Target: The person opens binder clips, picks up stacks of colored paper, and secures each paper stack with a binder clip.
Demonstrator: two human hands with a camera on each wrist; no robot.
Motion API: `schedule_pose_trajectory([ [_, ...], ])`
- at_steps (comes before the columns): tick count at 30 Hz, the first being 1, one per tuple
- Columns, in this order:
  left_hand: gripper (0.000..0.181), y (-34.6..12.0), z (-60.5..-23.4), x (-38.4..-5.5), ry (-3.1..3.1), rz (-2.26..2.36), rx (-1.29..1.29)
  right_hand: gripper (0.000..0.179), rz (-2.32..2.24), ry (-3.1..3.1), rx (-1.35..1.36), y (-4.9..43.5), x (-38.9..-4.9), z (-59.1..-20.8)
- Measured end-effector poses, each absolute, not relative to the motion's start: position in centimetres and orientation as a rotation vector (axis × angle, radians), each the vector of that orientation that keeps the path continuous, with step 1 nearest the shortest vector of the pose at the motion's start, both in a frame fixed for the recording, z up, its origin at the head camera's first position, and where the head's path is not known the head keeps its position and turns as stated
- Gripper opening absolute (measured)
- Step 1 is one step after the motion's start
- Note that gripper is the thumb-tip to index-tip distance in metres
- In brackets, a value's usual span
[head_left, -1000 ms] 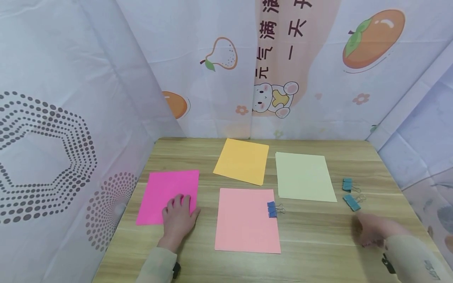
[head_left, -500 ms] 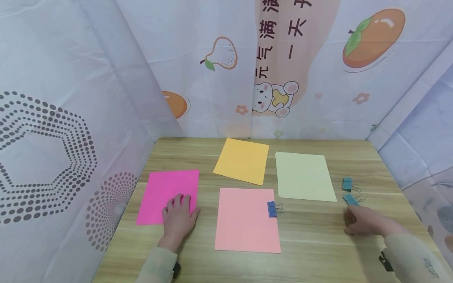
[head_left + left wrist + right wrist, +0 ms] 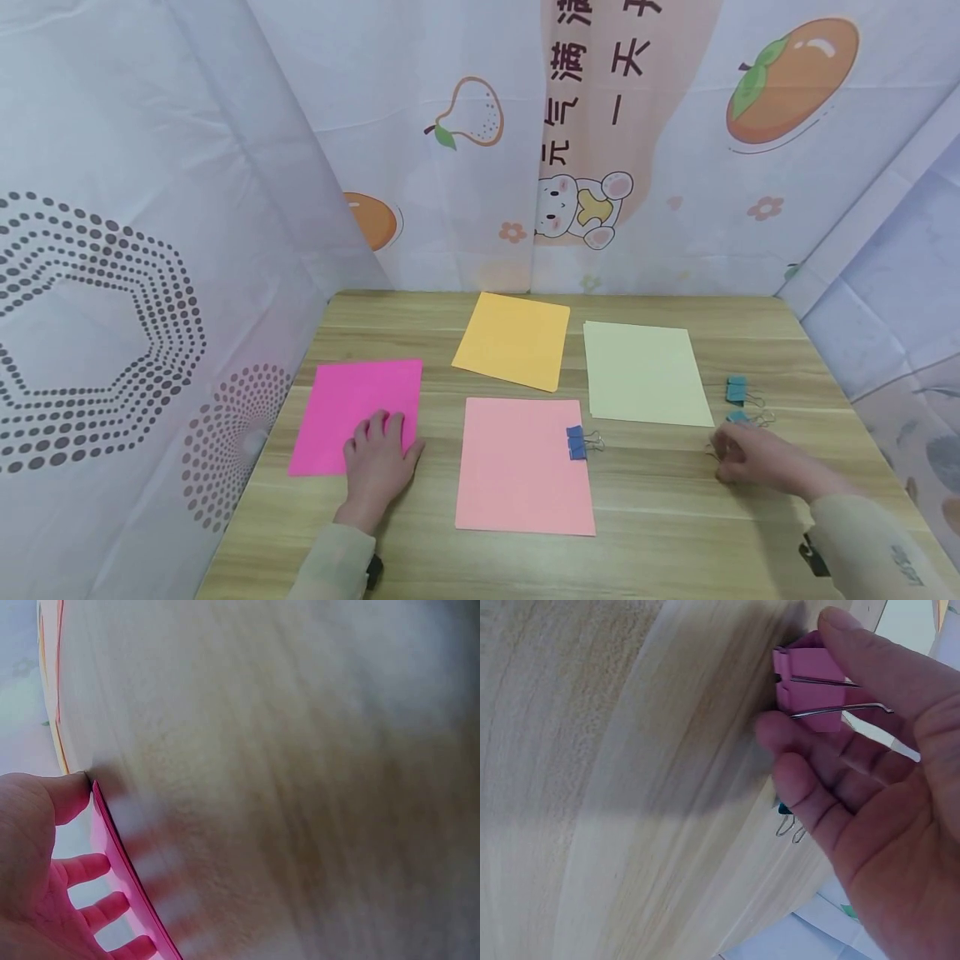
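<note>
My left hand point(image 3: 378, 467) rests with fingers spread on the lower right part of a magenta paper square point(image 3: 333, 412). In the left wrist view its fingertips touch the magenta paper point(image 3: 120, 862) near the edge, the thumb at a corner. Just above the table at the right, my right hand point(image 3: 757, 458) holds a pink binder clip point(image 3: 814, 682) between thumb and fingers; its wire handles point toward the palm. From the head the pink clip is mostly hidden by the hand. Right behind that hand, a teal binder clip point(image 3: 738, 417) is partly covered.
A second teal binder clip point(image 3: 737, 390) lies farther back. A blue binder clip point(image 3: 577, 443) sits at the right edge of a light pink paper square point(image 3: 521, 475). Yellow paper point(image 3: 513, 342) and pale green paper point(image 3: 645, 375) lie behind. Printed curtains point(image 3: 450, 217) border the wooden table.
My right hand has moved left and slightly away from me, from the table's right side to in front of the teal clips, now partly covering one. The left hand has stayed put.
</note>
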State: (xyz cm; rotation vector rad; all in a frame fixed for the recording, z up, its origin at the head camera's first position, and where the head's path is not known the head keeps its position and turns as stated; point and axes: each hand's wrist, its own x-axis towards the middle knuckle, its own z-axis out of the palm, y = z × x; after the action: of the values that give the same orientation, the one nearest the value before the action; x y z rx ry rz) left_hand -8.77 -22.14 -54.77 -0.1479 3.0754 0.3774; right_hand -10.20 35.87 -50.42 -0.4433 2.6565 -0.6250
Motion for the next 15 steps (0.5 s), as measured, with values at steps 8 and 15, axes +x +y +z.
schedule_pose_trajectory([
  [8, 0.069, -22.09, -54.72, -8.87, 3.083, 0.382, -0.142, 0.039, -0.706, 2.686, -0.572, 35.82, -9.87, -50.66],
  [15, 0.068, -22.1, -54.69, -8.78, 3.088, 0.378, -0.138, 0.033, -0.774, 2.676, -0.494, 35.91, -9.8, -50.2],
])
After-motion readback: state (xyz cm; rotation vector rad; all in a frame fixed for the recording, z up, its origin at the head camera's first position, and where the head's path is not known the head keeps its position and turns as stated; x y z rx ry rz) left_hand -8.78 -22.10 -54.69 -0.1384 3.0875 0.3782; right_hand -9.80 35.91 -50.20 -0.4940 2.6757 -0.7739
